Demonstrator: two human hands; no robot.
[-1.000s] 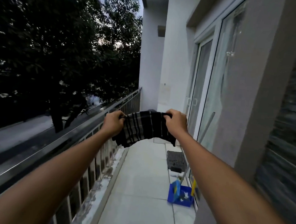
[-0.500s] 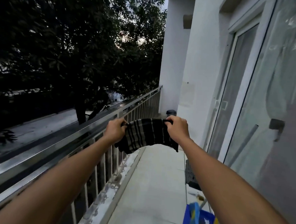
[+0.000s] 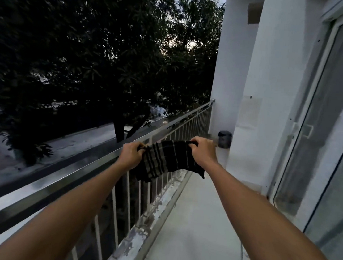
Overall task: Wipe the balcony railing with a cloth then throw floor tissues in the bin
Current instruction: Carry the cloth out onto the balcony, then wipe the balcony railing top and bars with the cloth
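Dusk light falls on a narrow tiled balcony floor [image 3: 197, 226], with dark trees [image 3: 103, 52] beyond the metal balcony railing [image 3: 69, 176] on the left and a white wall [image 3: 267, 95] with glass doors [image 3: 329, 138] on the right. Both bare arms reach forward. The left hand [image 3: 130, 155] and right hand [image 3: 202, 152] each have a clenched grip on one top corner of a dark striped cloth [image 3: 166, 161], which hangs stretched between them, just above and beside the top rail; whether it touches the rail I cannot tell. A small dark bin [image 3: 224, 139] stands at the far end of the floor, against the wall.
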